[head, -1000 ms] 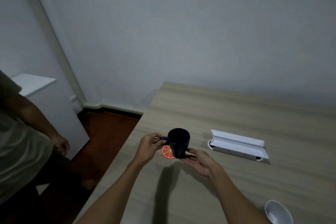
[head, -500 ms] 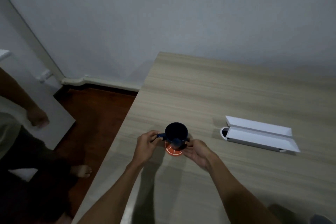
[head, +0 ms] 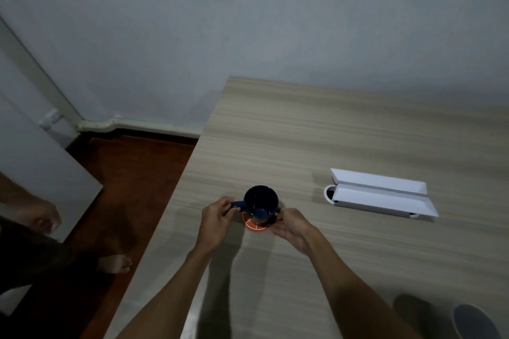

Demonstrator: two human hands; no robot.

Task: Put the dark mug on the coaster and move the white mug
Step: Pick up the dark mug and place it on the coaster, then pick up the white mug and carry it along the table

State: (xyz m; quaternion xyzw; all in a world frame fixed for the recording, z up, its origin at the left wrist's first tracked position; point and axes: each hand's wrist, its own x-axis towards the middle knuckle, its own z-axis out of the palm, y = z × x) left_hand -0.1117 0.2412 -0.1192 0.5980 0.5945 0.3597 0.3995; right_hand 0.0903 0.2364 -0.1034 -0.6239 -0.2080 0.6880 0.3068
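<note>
You have two mugs in view: one dark mug [head: 260, 204] at centre frame and one white mug [head: 475, 322] cut off at the lower right corner; one orange coaster [head: 252, 226] sits under the dark one; one open white case [head: 381, 198] lies at right of centre; one table [head: 330, 132] carries all four; your two hands count too, left hand [head: 216, 221] and right hand [head: 293, 227]; a second person adds one hand [head: 41, 215] and one bare foot [head: 115, 263] at the left edge.

Dark mug [head: 260, 205] upright on orange coaster [head: 252, 226] (white mug [head: 473, 322] near edge)
</note>
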